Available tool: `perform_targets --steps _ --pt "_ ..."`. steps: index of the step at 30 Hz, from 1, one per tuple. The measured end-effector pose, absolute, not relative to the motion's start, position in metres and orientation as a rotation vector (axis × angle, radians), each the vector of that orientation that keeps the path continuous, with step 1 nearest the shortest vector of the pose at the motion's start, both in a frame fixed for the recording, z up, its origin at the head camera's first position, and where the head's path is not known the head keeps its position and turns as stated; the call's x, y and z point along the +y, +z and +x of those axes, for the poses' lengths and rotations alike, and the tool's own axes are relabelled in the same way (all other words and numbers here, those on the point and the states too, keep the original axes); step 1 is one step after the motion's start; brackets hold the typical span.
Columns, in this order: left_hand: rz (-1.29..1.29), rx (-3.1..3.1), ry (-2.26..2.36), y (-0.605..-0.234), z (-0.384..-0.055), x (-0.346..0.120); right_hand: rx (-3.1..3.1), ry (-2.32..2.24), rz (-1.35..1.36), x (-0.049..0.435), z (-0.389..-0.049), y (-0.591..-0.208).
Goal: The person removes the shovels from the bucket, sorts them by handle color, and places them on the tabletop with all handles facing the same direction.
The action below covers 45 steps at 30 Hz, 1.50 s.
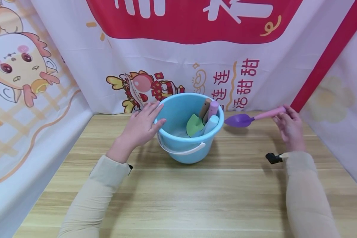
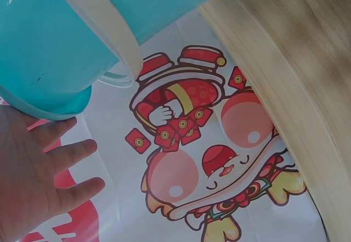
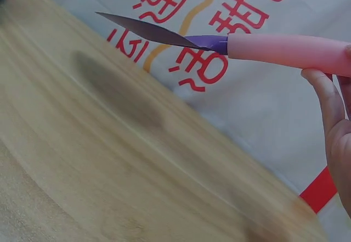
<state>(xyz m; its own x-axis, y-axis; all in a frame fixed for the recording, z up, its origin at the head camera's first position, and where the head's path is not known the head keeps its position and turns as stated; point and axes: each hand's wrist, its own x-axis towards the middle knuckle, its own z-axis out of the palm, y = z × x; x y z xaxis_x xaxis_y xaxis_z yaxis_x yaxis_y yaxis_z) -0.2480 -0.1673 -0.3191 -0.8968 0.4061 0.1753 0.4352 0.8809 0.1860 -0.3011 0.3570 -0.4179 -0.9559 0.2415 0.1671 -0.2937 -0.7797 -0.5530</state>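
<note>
A light blue bucket (image 1: 185,150) with a white handle stands on the table. My left hand (image 1: 142,124) rests on its left rim, fingers straight and spread; in the left wrist view the hand (image 2: 33,170) lies right at the rim. To the right of the bucket, my right hand (image 1: 290,127) pinches the pink handle end of a hand trowel (image 1: 239,120) with a purple blade. That trowel (image 3: 285,50) is held above the table, its blade pointing left toward the bucket. Inside the bucket are a green blade (image 1: 194,125) and brown, lilac and light blue handles.
The wooden table (image 1: 196,198) meets a printed white and red cloth (image 1: 172,54) hanging behind the bucket. More printed cloth (image 1: 15,109) hangs at the left, and white cloth (image 1: 342,109) at the right.
</note>
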Motion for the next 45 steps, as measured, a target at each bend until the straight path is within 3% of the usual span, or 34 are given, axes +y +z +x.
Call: perform_targets --steps 45 --pt "-0.657 -2.934 -0.323 -0.318 -0.248 -0.166 -1.009 2.793 -0.131 0.349 -0.311 -0.439"
